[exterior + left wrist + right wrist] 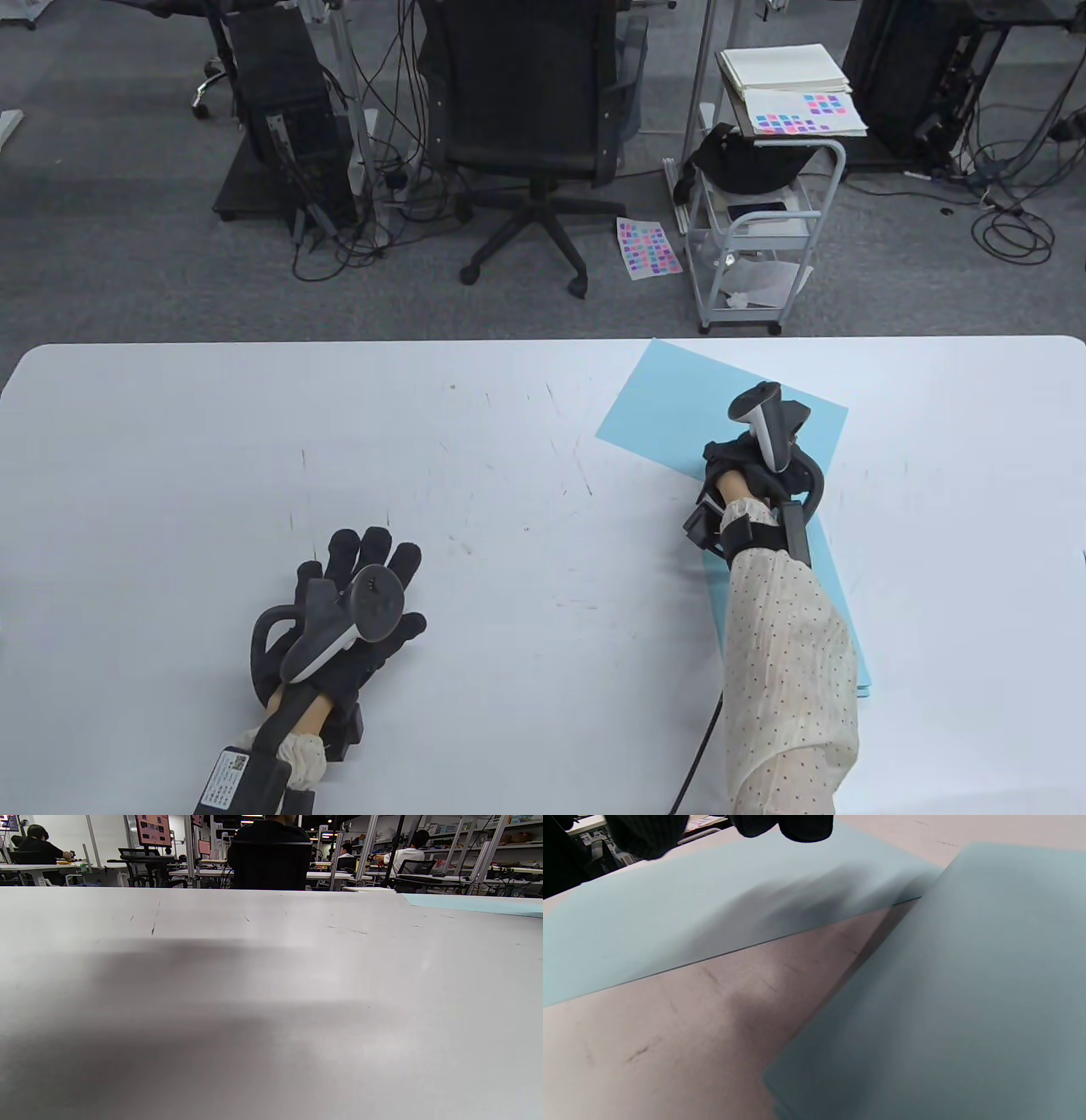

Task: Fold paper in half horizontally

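A light blue paper sheet (679,407) lies flat and skewed on the white table (254,467) at the far right. It also shows in the right wrist view (670,912) and as a thin strip in the left wrist view (475,905). My right hand (742,458) is over the sheet's near right part. Its gloved fingertips (806,827) hang just over or on the sheet, with no paper between them. My left hand (365,586) lies flat on the bare table at the near left, fingers spread, holding nothing.
A stack of more light blue paper (836,586) lies under my right forearm, near the table's right side, and fills the right of the right wrist view (946,1005). Beyond the table's far edge stand an office chair (526,110) and a white cart (755,229).
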The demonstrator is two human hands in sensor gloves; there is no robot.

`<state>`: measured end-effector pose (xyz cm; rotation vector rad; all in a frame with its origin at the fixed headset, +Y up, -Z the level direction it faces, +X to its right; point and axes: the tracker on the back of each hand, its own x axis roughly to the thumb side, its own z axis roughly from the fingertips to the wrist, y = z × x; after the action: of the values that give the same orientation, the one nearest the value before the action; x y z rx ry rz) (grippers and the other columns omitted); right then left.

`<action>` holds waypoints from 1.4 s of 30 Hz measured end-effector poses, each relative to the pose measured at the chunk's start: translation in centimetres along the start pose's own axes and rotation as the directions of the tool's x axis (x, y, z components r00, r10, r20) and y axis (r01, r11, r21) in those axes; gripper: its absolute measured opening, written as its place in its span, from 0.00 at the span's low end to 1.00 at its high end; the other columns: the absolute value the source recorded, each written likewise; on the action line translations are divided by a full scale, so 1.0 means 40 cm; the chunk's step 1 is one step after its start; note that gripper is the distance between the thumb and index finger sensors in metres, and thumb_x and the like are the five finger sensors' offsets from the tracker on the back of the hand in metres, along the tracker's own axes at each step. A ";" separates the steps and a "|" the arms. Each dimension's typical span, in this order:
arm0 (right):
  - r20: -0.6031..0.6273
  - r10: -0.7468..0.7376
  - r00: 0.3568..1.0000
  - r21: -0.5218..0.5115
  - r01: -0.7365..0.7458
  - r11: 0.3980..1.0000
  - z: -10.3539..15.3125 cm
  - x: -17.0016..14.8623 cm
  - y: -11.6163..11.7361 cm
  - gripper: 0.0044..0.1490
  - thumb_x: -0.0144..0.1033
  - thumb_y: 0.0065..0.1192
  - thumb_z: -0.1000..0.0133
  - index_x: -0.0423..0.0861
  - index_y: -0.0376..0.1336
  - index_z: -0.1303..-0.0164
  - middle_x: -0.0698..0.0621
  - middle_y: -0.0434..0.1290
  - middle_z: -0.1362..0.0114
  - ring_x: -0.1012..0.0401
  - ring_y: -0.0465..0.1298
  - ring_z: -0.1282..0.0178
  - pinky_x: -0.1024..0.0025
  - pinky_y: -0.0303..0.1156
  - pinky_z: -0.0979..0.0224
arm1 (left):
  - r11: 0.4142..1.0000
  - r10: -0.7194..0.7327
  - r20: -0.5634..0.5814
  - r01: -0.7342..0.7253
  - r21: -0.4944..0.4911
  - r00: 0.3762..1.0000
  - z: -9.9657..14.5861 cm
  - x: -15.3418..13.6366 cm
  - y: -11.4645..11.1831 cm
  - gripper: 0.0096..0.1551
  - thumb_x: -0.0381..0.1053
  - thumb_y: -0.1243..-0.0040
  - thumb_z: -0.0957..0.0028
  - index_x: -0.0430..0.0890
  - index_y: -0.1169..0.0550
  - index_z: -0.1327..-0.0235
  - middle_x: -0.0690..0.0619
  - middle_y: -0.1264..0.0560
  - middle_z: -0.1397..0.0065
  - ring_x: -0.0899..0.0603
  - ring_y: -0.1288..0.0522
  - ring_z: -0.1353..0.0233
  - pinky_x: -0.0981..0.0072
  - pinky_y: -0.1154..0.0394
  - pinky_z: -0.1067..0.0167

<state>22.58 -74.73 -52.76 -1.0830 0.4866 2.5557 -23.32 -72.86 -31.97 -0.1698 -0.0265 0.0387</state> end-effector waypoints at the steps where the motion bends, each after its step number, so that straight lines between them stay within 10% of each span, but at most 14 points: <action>1: -0.019 0.020 1.000 -0.007 -0.020 1.000 -0.012 0.000 0.005 0.47 0.59 0.53 0.48 0.52 0.46 0.21 0.49 0.50 0.19 0.43 0.38 0.15 0.33 0.34 0.20 | 1.000 -0.001 -0.004 0.001 -0.001 1.000 0.000 -0.001 0.000 0.48 0.71 0.51 0.64 0.75 0.52 0.27 0.66 0.59 0.14 0.46 0.62 0.12 0.39 0.53 0.15; 17: -0.065 0.231 0.971 -0.021 -0.233 0.972 -0.074 0.021 0.060 0.44 0.59 0.52 0.49 0.55 0.44 0.26 0.51 0.48 0.21 0.45 0.39 0.15 0.34 0.34 0.19 | 0.999 -0.003 -0.019 0.003 -0.036 1.000 -0.012 -0.012 -0.014 0.48 0.71 0.51 0.64 0.75 0.52 0.27 0.66 0.59 0.14 0.46 0.61 0.12 0.39 0.53 0.15; 42: 0.221 0.159 0.962 0.026 -0.168 0.985 0.026 0.101 0.112 0.40 0.39 0.57 0.45 0.65 0.47 0.24 0.63 0.43 0.12 0.48 0.38 0.14 0.35 0.35 0.20 | 0.999 -0.008 -0.010 0.008 -0.034 1.000 -0.012 -0.012 -0.011 0.48 0.71 0.49 0.64 0.75 0.51 0.27 0.65 0.59 0.14 0.46 0.61 0.12 0.39 0.53 0.15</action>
<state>17.38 -77.62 -54.23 -0.7627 0.5933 2.7512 -23.78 -73.39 -32.38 -0.2034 -0.0172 0.0294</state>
